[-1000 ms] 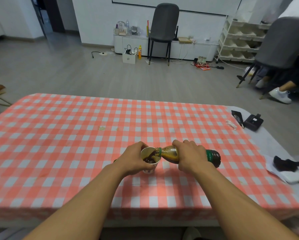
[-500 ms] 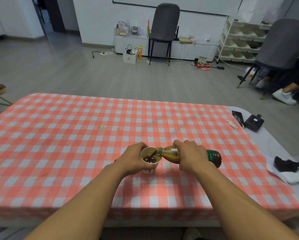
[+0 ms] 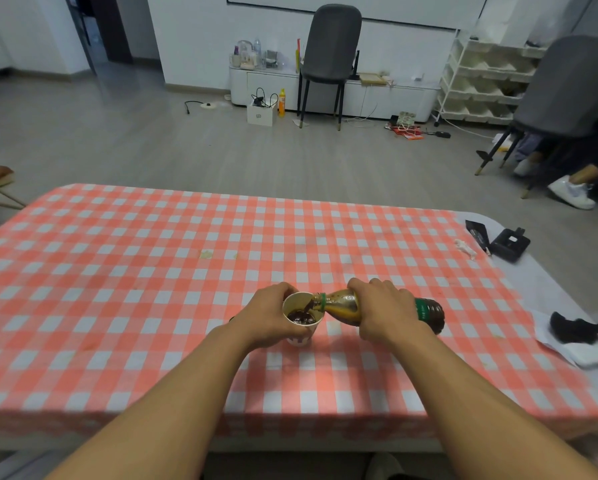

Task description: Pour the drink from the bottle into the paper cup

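More drink in cup [image 3: 302, 315] (right grip [image 3: 384, 311] clasping bottle [image 3: 342, 303])

Cloth, paper and plastic surfaces
Matt red-and-white checked cloth [image 3: 152, 271] covers the counter; white paper cup [image 3: 301, 337] matt; clear plastic bottle [image 3: 342, 304] glossy.

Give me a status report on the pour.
Left hand holds cup. Right hand tips bottle, drink flowing in. Nothing in the way.

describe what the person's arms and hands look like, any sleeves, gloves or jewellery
Both forearms are bare right to the bottom of the picture, with no sleeve in sight. The left hand and right hand wear no gloves, and no watch, ring or bracelet shows.
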